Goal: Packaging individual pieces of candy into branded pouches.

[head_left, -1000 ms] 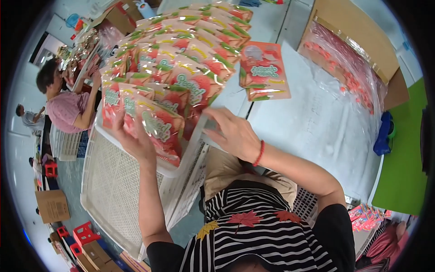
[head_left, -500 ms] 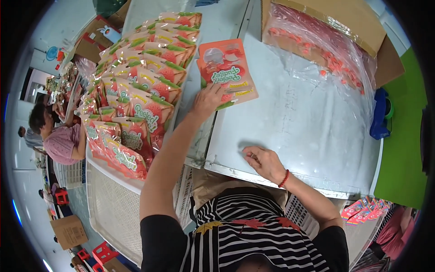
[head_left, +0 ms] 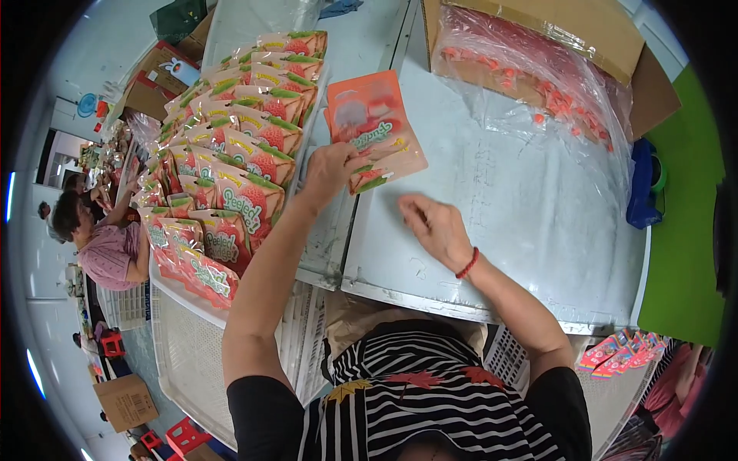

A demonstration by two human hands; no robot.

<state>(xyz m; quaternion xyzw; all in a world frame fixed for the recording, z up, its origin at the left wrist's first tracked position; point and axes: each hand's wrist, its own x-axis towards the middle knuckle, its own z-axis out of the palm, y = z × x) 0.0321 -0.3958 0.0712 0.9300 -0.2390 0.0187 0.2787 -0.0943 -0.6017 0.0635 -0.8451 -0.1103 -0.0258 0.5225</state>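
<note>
A pink-and-orange pouch (head_left: 384, 123) printed with fruit lies flat on the metal table, a second orange edge showing along its left side. My left hand (head_left: 327, 170) is closed at the pouch's lower left edge, its fingertips on the print and slightly blurred. Over the table to the lower right of the pouch, my right hand (head_left: 440, 230) hangs with fingers loosely curled and apart from the thumb. I see nothing in it. Left of my left forearm, many filled fruit pouches (head_left: 254, 142) stand in overlapping rows in a white tray (head_left: 192, 302).
At the back right, an open cardboard box (head_left: 530, 17) lined with clear plastic holds small red-orange pieces. A blue tape dispenser (head_left: 644, 184) sits at the right edge. Pink packets (head_left: 621, 353) lie at the lower right. A co-worker in pink (head_left: 111, 253) is at the far left.
My left hand has shifted from the middle of the pouch's lower part to its left edge. My right hand has moved up toward the pouch, fingers straighter. The whole view has shifted slightly.
</note>
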